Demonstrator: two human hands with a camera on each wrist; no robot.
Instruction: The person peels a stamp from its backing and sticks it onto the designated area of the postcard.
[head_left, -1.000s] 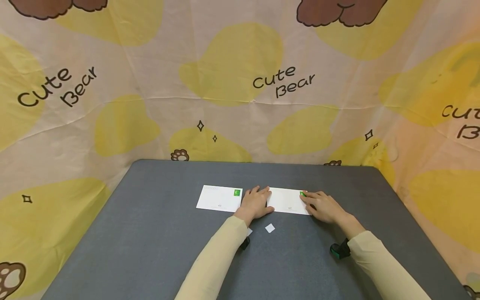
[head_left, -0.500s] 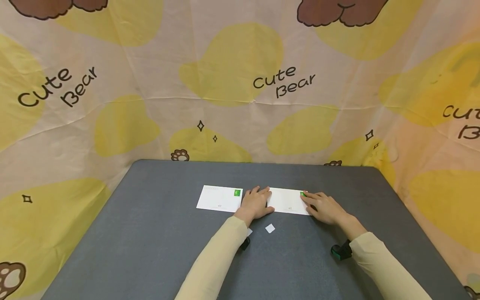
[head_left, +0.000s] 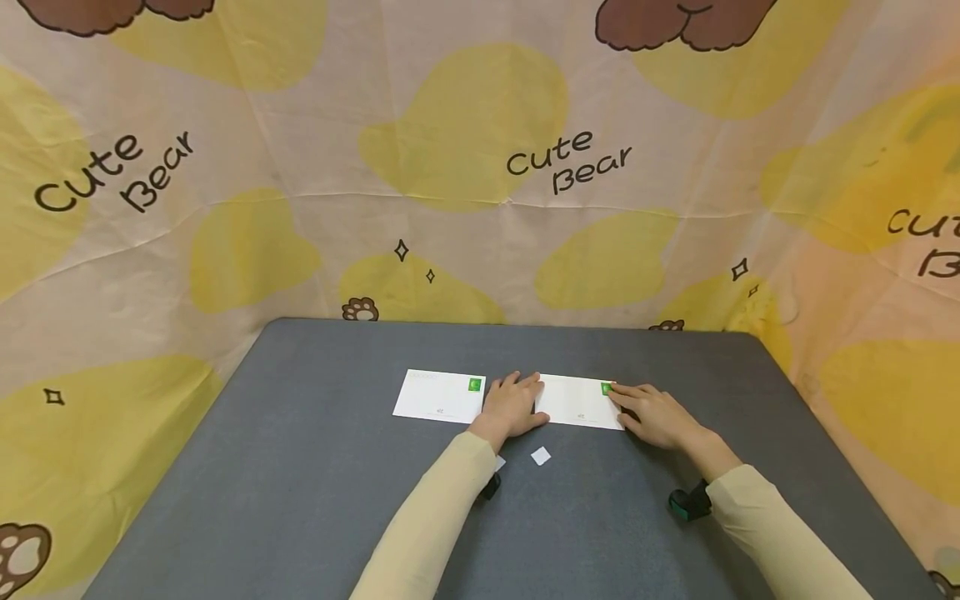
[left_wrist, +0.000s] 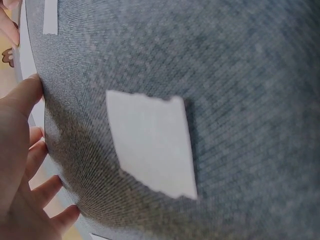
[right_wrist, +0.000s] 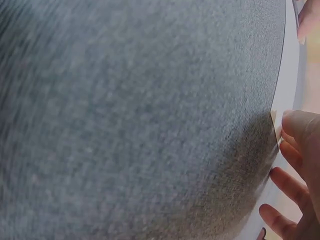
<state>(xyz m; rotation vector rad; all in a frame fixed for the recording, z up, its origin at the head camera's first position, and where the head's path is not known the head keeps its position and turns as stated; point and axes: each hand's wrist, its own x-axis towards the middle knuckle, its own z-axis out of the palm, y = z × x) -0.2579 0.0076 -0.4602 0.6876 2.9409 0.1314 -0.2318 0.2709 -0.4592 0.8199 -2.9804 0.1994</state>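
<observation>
Two white envelopes lie flat side by side. The right envelope (head_left: 572,402) has a green stamp (head_left: 605,388) at its upper right corner. My right hand (head_left: 658,417) touches the stamp's edge with extended fingertips, its thumb near the envelope's right edge. Spread over the other end, my left hand (head_left: 513,407) rests on that envelope's left edge. The left envelope (head_left: 433,396) bears its own green stamp (head_left: 475,384); its right edge runs close beside my left hand. In the left wrist view, the left hand's fingers (left_wrist: 47,190) are spread, with a white paper square (left_wrist: 152,145) lying nearby.
Another small white paper square (head_left: 541,456) lies in front of the right envelope; the first is mostly hidden under my left wrist. A grey table (head_left: 300,500) carries everything. Behind its far edge hangs a printed cloth (head_left: 465,125). A black wrist device (head_left: 688,502) sits below my right sleeve.
My right hand has shifted slightly to the right, so more of the green stamp shows past its fingertips. The left hand and both envelopes have stayed in place.
</observation>
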